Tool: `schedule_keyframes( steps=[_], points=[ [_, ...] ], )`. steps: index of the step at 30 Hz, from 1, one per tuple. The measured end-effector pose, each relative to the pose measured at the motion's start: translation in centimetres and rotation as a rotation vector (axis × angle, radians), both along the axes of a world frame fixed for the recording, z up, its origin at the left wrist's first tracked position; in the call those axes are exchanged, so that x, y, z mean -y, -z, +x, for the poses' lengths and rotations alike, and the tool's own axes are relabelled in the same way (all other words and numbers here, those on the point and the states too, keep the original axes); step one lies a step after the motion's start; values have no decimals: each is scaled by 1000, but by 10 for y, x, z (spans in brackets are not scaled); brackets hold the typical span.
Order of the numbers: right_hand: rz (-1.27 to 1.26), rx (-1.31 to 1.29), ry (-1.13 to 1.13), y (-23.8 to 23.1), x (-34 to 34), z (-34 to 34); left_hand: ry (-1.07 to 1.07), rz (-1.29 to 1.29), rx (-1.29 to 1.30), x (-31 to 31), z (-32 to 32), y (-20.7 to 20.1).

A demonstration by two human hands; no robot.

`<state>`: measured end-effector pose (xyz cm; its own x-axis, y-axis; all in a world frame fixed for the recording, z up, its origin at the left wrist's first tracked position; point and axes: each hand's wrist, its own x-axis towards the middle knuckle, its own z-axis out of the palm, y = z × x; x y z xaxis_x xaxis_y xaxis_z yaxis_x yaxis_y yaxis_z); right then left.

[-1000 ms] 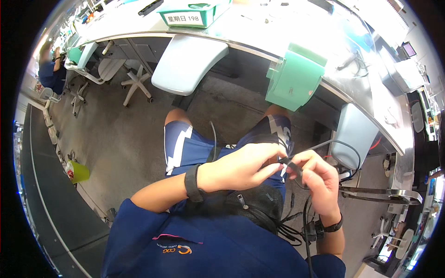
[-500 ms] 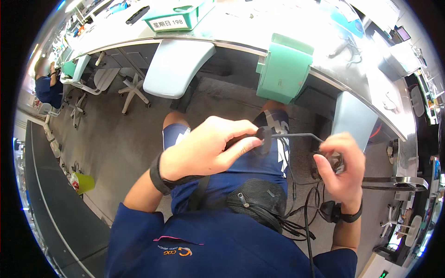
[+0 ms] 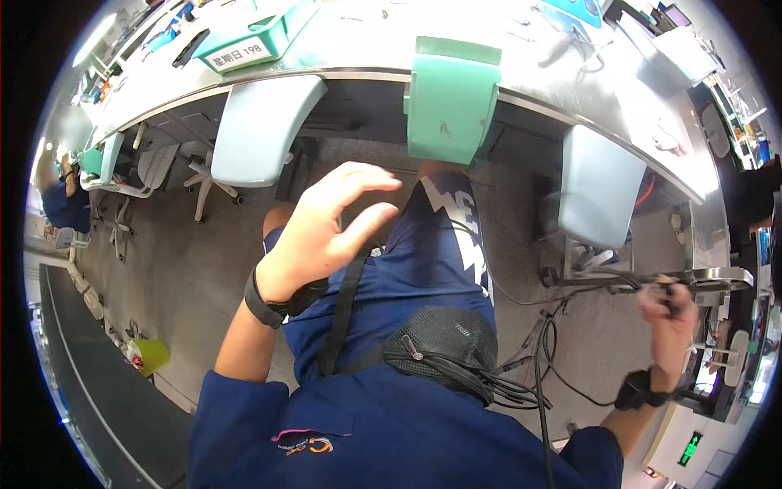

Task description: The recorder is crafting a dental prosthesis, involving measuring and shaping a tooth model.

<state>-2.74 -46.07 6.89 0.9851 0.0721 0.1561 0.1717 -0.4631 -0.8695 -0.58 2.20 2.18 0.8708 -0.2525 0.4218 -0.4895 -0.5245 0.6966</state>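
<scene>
- In the head view, our green bin (image 3: 281,39) sits on the counter (image 3: 358,49); glare hides most of its contents.
- Our black mesh pouch (image 3: 444,346) is zipped, its inside hidden; the yellow-green wastebasket (image 3: 153,355) holds rubbish.
- The mint-green chair (image 3: 452,106) and pale-blue chairs (image 3: 265,130) stand between us and the counter.
- Black cables (image 3: 541,399) hang beside the pouch, one running toward our right hand (image 3: 668,310).
- That hand is curled and blurred, something dark at its fingers; we cannot tell whether it grips.
- Our left hand (image 3: 326,228) is spread, holding nothing, above our lap.
</scene>
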Motion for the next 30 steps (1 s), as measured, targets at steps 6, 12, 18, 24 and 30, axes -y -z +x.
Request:
schedule_keyframes(
  steps=[6, 12, 18, 24, 30],
  points=[
    [600, 251, 276, -34, 119, -31, -141, 337, -291, -39, 2, 109],
    [214, 19, 587, 15, 161, -56, 211, 422, -691, 23, 43, 146],
    [126, -38, 715, 39, 110, -28, 234, 801, -430, 48, 60, 121],
    [8, -78, 710, 47, 134, -23, 361, 320, -471, 116, 71, 18],
    [71, -211, 694, 64, 175, -31, 158, 117, -408, 93, 28, -79]
  ],
)
